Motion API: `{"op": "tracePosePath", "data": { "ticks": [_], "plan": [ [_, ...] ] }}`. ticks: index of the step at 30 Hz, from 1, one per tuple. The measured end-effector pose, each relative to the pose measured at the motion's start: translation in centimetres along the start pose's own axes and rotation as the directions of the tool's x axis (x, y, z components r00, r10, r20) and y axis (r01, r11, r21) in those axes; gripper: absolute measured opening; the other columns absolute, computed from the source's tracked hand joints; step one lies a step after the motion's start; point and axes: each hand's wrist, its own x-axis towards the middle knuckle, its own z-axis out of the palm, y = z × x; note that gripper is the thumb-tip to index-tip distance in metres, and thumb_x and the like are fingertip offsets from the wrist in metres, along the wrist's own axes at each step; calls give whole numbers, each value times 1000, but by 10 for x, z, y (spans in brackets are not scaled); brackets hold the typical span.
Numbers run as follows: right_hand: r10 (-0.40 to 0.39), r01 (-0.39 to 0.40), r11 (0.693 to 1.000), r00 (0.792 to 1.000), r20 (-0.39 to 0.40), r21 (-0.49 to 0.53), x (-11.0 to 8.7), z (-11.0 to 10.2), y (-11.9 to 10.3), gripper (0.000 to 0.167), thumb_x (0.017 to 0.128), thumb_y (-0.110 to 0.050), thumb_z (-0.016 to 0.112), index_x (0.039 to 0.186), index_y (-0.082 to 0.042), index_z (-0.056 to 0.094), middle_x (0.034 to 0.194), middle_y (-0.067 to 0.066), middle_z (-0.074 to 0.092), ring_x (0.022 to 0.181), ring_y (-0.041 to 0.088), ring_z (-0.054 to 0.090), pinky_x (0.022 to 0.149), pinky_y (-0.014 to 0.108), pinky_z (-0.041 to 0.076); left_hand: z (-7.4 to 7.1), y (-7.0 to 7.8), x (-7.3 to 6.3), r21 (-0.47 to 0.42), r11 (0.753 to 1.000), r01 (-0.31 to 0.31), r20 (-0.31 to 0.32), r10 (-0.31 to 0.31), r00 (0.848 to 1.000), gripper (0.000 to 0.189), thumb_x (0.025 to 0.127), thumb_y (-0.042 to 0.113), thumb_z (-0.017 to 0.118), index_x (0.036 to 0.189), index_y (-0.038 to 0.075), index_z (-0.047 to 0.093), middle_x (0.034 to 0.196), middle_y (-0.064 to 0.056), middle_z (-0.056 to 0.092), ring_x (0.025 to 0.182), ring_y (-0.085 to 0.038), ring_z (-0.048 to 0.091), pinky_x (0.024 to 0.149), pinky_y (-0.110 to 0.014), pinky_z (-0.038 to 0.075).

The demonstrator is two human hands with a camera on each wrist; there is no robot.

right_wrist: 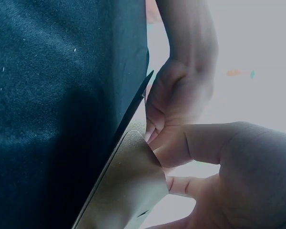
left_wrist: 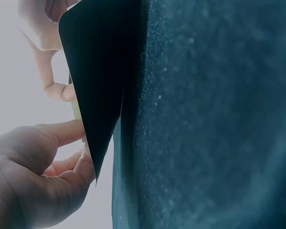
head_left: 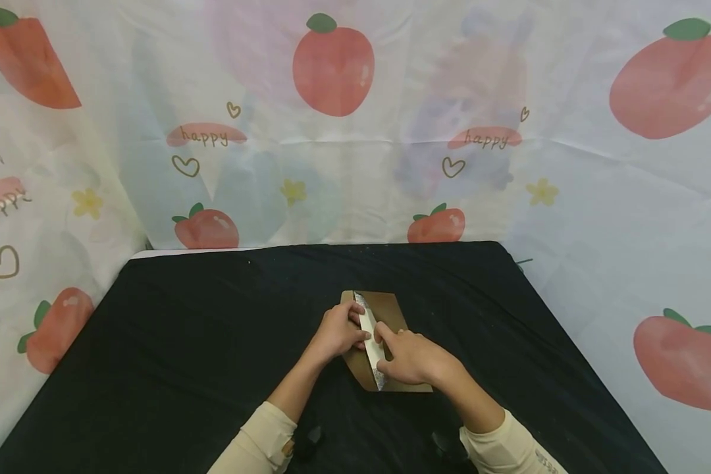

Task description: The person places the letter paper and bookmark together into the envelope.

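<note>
A brown card piece with flaps spread to both sides lies in front of me, and a white strip with speckled grey ends runs lengthwise between them. My left hand holds the strip's left side, thumb and fingers apart along it. From the right, my right hand pinches the strip's other side with thumb and index finger. In the left wrist view a flap of the card looks almost black and hides the left fingertips. The right wrist view has the brown panel tilted, right fingertips at its edge.
Black cloth covers the table under the card. A white curtain printed with red fruit and hearts hangs behind and at both sides. Two small dark objects lie near the front, one beside the left sleeve.
</note>
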Motion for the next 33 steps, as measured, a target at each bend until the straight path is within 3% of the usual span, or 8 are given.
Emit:
{"op": "tracePosePath", "data": {
  "ticks": [11, 16, 20, 26, 30, 33],
  "plan": [
    [-5, 5, 1000, 1000, 14, 8, 0, 2, -3, 33, 95, -21, 71, 117, -16, 48, 78, 5, 53, 66, 23, 50, 60, 40, 41, 4, -2, 0, 7, 1000, -15, 9, 15, 1000, 46, 78, -8, 86, 117, -5, 62, 94, -14, 67, 57, -20, 70, 54, -30, 57],
    [8, -9, 1000, 1000, 29, 9, 0, 1, -4, 33, 96, -20, 71, 117, -16, 46, 80, 6, 54, 64, 24, 51, 59, 40, 40, 4, -4, 1, 99, 995, -27, 17, 26, 1000, 42, 81, -3, 86, 115, -1, 62, 93, -12, 67, 57, -16, 68, 57, -28, 55],
    [26, -26, 1000, 999, 43, 10, -1, 1, -4, 34, 96, -20, 71, 118, -17, 47, 86, 8, 55, 63, 25, 52, 59, 41, 42, 2, -4, 1, 190, 981, -49, 29, 45, 999, 39, 84, 2, 85, 116, 1, 63, 96, -10, 68, 68, -16, 69, 67, -31, 55],
    [43, -41, 999, 998, 46, -29, -1, 4, -5, 34, 96, -24, 72, 122, -18, 51, 99, 13, 60, 70, 28, 58, 63, 45, 46, -13, -1, -4, 268, 960, -85, 20, 83, 996, 35, 89, 0, 80, 121, 2, 65, 102, -11, 71, 91, -24, 68, 78, -39, 55],
    [53, -51, 995, 998, 17, -90, -3, 7, -5, 39, 95, -28, 76, 125, -18, 53, 109, 19, 64, 79, 33, 62, 67, 50, 49, -28, 5, -11, 295, 951, -89, 38, 81, 996, 30, 93, 1, 75, 121, 2, 65, 103, -11, 70, 82, -21, 69, 70, -37, 56],
    [68, -69, 989, 998, -8, -130, -3, 10, -4, 41, 94, -31, 77, 125, -18, 55, 107, 20, 62, 80, 36, 63, 67, 53, 50, -38, 9, -15, 342, 933, -110, 43, 101, 994, 25, 96, 5, 74, 119, 2, 66, 99, -6, 69, 75, -15, 66, 68, -34, 53]
  ]
}}
